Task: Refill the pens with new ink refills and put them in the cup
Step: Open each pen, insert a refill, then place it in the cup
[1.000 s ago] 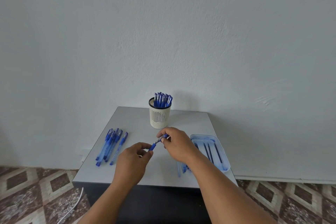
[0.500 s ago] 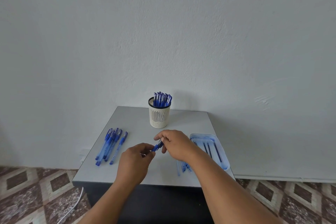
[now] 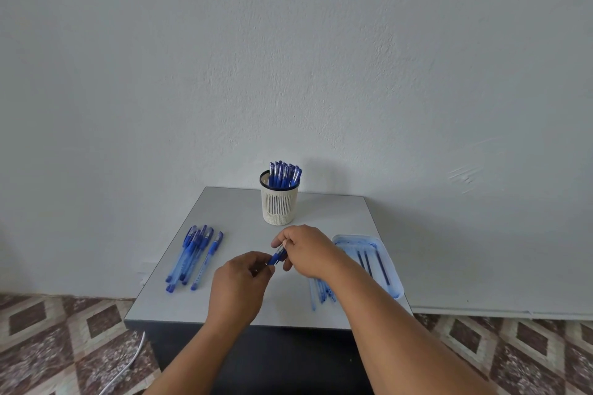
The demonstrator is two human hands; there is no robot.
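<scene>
In the head view, a blue pen (image 3: 278, 256) is being held above the middle of the grey table (image 3: 224, 202) by both hands. Its near end is being pinched by the curled fingers of the left hand (image 3: 239, 280), while the far part of the barrel is being gripped by the closed fingers of the right hand (image 3: 306, 250).

Compared with a second ago, the two hands are being brought closer together, and less of the pen is being left visible between them. This is being read as the pen's parts being pushed or screwed together over a refill, though the joint itself is being hidden by the fingers.

The white mesh cup (image 3: 279, 202), already holding a bunch of pens, is being left standing behind the hands. A row of loose pens (image 3: 195, 255) is being kept at the left of the table, apparently awaiting refilling. New refills are being stored in the clear tray (image 3: 393, 279) at the right, and thin pale tubes (image 3: 319, 292), probably spent refills, are lying beside it.
</scene>
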